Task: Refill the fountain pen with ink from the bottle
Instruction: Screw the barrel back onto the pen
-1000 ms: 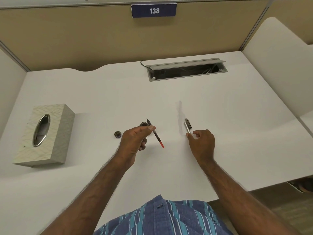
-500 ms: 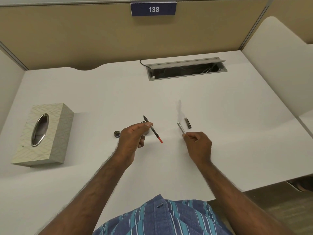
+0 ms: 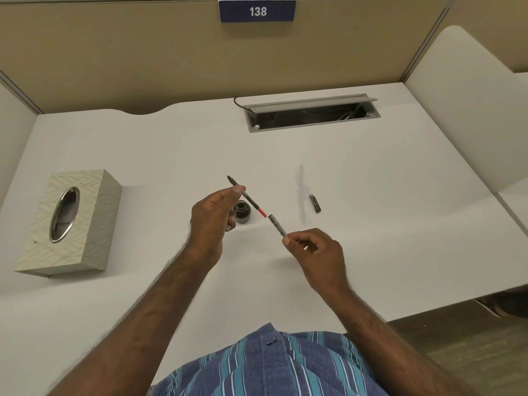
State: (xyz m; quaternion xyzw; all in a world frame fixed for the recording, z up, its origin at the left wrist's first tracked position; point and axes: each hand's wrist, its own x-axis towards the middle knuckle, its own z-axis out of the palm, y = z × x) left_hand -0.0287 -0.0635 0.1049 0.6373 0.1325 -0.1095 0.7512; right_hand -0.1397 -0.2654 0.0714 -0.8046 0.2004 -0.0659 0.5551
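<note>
The left hand (image 3: 213, 221) pinches the nib section of the fountain pen (image 3: 247, 196), nib pointing far-left and its red converter end aimed near-right. The right hand (image 3: 315, 251) pinches the pen barrel (image 3: 276, 227) by its near end, the open end just short of the red tip, not touching. The open ink bottle (image 3: 242, 212) stands on the white desk (image 3: 371, 195) just right of the left hand. The pen cap (image 3: 315, 202) lies farther right. A tissue box (image 3: 67, 221) sits at the left.
</note>
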